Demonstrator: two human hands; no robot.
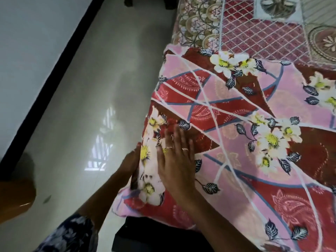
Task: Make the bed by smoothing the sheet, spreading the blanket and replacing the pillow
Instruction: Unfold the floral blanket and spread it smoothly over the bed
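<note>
Blanket (245,135): pink and red, white flowers, dark leaves, crossing white and blue lines; spread over the near part of the bed, reaching to the left edge and draping down the side. Runs off the right and bottom of the shot, so no telling how far it goes.

Sheet (254,35): patchwork print with red lattice and tan medallions, showing beyond the blanket's far edge at top right. Cut off by the top and right borders.

Right hand (175,160): flat on top of the blanket near the left edge, fingers straight and spread, pressing down. Not gripping anything. Rings on two fingers.

Left hand (130,165): down against the side of the bed, just beside the right hand, touching the draped blanket edge. Thumb visible on top, other fingers tucked out of sight behind the fabric, so honestly can't say whether gripping or just pressing.

Sleeve (72,233): dark with pale blotches, bottom left, a bit blurry.

Floor (81,115): glossy pale tiles left of the bed, window glare reflected on them.

Dark strip (51,57): runs diagonally along the floor's far edge, looks like a skirting line, hard to say.

Orange thing (16,197): rounded, shiny, far left, mostly cropped, no clue what it is.

Black block (154,235): under the blanket's near corner, probably bed frame, too dark to make out.

Pillow: not spotted anywhere in view.
</note>
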